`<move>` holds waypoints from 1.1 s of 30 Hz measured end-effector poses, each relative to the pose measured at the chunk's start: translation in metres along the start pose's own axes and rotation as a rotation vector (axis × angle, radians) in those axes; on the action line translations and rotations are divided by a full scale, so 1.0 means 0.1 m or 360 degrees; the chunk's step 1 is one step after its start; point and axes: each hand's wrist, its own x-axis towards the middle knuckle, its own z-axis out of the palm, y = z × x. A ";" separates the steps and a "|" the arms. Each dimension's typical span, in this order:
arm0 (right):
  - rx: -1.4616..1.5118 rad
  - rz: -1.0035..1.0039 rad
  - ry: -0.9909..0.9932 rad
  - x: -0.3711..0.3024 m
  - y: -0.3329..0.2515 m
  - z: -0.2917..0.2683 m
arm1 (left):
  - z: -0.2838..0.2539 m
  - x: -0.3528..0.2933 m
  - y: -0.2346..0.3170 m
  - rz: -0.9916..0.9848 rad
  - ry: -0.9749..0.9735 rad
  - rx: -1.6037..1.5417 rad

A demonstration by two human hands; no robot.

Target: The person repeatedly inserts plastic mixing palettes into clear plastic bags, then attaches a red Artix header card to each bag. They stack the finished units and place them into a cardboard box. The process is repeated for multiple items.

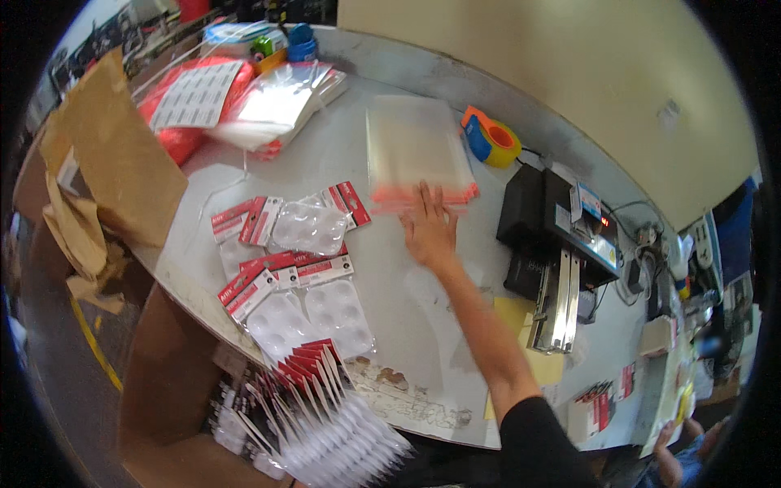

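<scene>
My right hand (431, 232) reaches across the table with its fingers stretched out, resting on the red-edged near end of a stack of clear plastic bags (415, 146). At the lower edge is a fanned stack of white plastic paint palettes (342, 435) with red header cards, raised in front of the table edge. My left hand does not show; whether it supports that stack is hidden. Several packaged palettes lie loosely on the table to the left, among them a clear-wrapped palette (307, 228) and a white palette (338, 315).
A tape dispenser (492, 140) lies right of the bags, by a black sealing machine (561, 220) with metal bars. Red and white bag packs (272, 110) sit at the back left. An open cardboard box (159, 390) stands below the table edge. Another person's hand (669, 455) appears lower right.
</scene>
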 end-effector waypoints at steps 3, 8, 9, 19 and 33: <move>0.0006 -0.0173 -0.0024 -0.12 0.26 0.19 | 0.03 -0.01 0.03 0.0020 0.0042 0.0038; -0.0244 -0.0272 -0.0110 -1.83 -0.05 -0.14 | 0.06 0.09 0.07 0.0069 0.0019 0.0077; -0.0219 -0.0226 -0.0196 -2.03 -0.13 -0.27 | 0.06 0.12 0.08 0.0084 -0.0003 0.0091; -0.0639 -0.0632 -0.0630 -1.82 0.13 -0.58 | 0.02 -0.03 0.05 0.0125 -0.0245 0.0136; -0.0099 -0.0806 -0.0155 -2.49 0.11 -0.67 | -0.30 -0.41 0.05 -0.0051 -0.0947 0.0739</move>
